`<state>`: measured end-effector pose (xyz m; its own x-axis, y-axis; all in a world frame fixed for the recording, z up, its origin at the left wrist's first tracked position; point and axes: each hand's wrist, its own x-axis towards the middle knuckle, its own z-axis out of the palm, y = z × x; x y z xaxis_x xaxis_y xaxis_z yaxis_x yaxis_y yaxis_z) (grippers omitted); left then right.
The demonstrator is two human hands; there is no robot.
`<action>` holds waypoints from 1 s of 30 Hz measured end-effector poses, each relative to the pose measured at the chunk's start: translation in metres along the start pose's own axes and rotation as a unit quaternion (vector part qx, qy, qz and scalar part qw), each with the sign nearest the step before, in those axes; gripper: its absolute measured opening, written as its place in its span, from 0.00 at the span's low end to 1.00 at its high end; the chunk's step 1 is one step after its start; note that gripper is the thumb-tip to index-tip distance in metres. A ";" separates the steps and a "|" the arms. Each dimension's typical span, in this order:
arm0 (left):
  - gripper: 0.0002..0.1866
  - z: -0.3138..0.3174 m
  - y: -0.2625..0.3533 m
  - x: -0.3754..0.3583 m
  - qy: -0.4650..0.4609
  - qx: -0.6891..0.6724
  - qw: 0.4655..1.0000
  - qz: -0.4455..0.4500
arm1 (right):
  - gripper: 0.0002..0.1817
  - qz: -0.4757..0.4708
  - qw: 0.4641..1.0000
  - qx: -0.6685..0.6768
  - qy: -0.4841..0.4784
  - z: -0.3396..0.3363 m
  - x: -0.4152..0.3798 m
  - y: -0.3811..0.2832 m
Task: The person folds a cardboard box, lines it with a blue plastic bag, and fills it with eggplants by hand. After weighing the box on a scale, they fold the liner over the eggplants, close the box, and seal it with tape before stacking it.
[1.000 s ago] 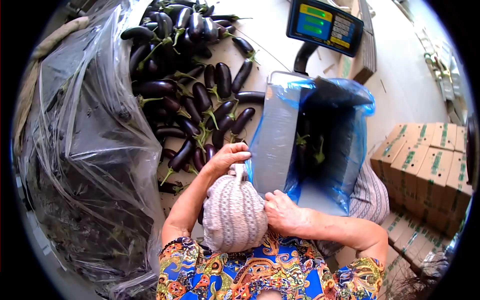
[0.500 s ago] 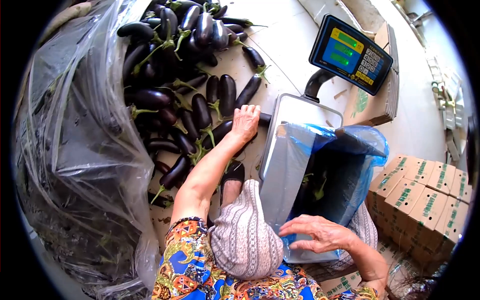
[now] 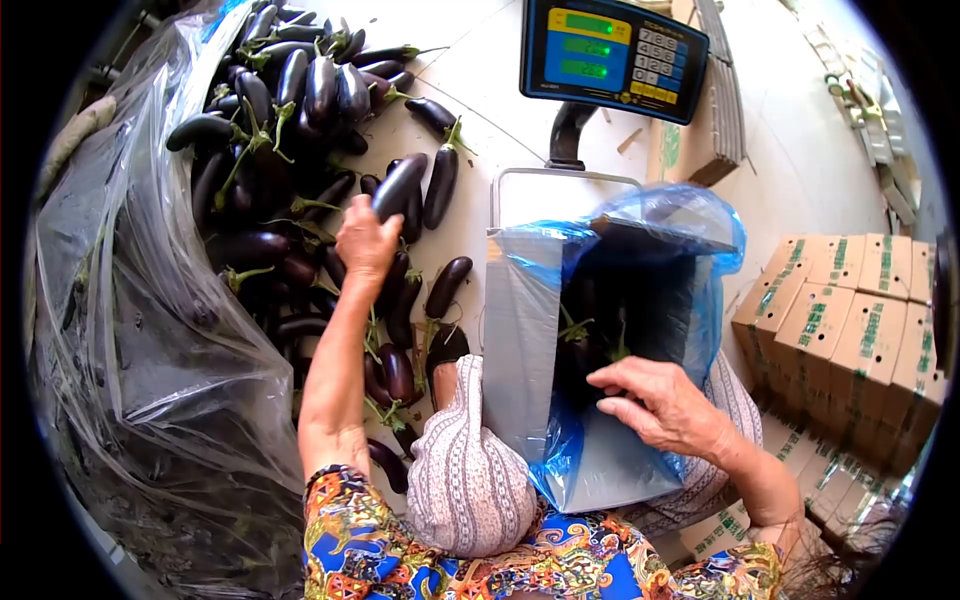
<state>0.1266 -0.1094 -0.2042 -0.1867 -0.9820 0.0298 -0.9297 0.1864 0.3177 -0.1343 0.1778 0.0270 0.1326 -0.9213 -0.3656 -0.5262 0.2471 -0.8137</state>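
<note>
My left hand (image 3: 368, 238) is closed round a dark purple eggplant (image 3: 400, 187), whose rounded end points up and right. Around it a large heap of eggplants (image 3: 320, 90) lies on the pale floor. Over the near rim of a box (image 3: 524, 340), lined with a blue plastic bag (image 3: 690, 215), my right hand (image 3: 660, 405) hovers with its fingers apart and nothing in them. Inside the box, eggplants with green stems (image 3: 575, 330) show in shadow. The box rests on a scale platform (image 3: 530, 187).
The scale display (image 3: 612, 55) with green digits stands behind the box. Stacked cartons (image 3: 840, 330) are at the right, flattened cardboard (image 3: 715, 110) behind the scale. Clear plastic sheeting (image 3: 150, 330) covers the left side. My knee (image 3: 470, 480) is between the heap and box.
My left hand has moved from beside the scale to over the heap and now holds an eggplant. My right hand remains open near the box. The view has shifted rightward.
</note>
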 end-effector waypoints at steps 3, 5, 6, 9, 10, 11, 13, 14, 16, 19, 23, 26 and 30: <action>0.33 -0.064 0.008 -0.004 0.032 -0.258 0.965 0.021 | 0.16 -0.004 0.996 0.037 0.075 -0.009 0.007 -0.018; 0.36 -0.129 0.063 -0.035 -0.016 -0.446 0.894 0.052 | 0.27 0.026 0.987 0.114 0.106 -0.013 0.014 -0.027; 0.36 -0.164 0.092 -0.053 -0.044 -0.448 0.890 0.072 | 0.32 0.007 0.975 0.161 0.155 -0.011 0.021 -0.034; 0.44 -0.182 0.139 -0.090 -0.042 -0.440 0.852 0.282 | 0.47 -0.059 0.934 0.272 0.224 -0.008 0.035 -0.057; 0.49 -0.185 0.153 -0.100 -0.062 -0.420 0.830 0.362 | 0.42 -0.099 0.901 0.328 0.265 -0.002 0.039 -0.066; 0.53 -0.198 0.170 -0.108 -0.103 -0.404 0.781 0.464 | 0.35 -0.041 0.914 0.310 0.260 -0.015 0.031 -0.082; 0.41 -0.207 0.178 -0.110 -0.173 -0.473 0.732 0.458 | 0.27 0.007 0.871 0.391 0.299 -0.025 0.010 -0.085; 0.34 -0.207 0.175 -0.105 -0.203 -0.493 0.709 0.461 | 0.29 0.028 0.873 0.354 0.334 -0.026 -0.002 -0.072; 0.12 -0.201 0.149 -0.084 -0.223 -0.513 0.740 0.374 | 0.26 0.111 0.850 0.448 0.255 -0.041 -0.032 -0.056; 0.14 -0.157 0.114 -0.080 -0.182 -0.616 0.764 0.063 | 0.25 0.227 0.843 0.443 0.205 -0.033 -0.039 -0.035; 0.11 -0.084 0.055 -0.068 -0.197 -0.582 0.788 -0.049 | 0.29 0.293 0.863 0.394 0.120 0.004 0.000 0.018; 0.12 -0.023 0.024 -0.059 -0.164 -0.550 0.816 -0.071 | 0.40 0.248 0.898 0.330 0.153 0.041 0.049 0.065; 0.16 0.046 0.016 -0.030 -0.020 -0.306 0.948 0.079 | 0.43 0.243 0.953 -0.074 0.164 0.111 0.091 0.125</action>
<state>0.1029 -0.0758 -0.2436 -0.3315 -0.9391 0.0908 -0.5326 0.2657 0.8036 -0.0949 0.1585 -0.1585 -0.4128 -0.7597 -0.5025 -0.5747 0.6452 -0.5034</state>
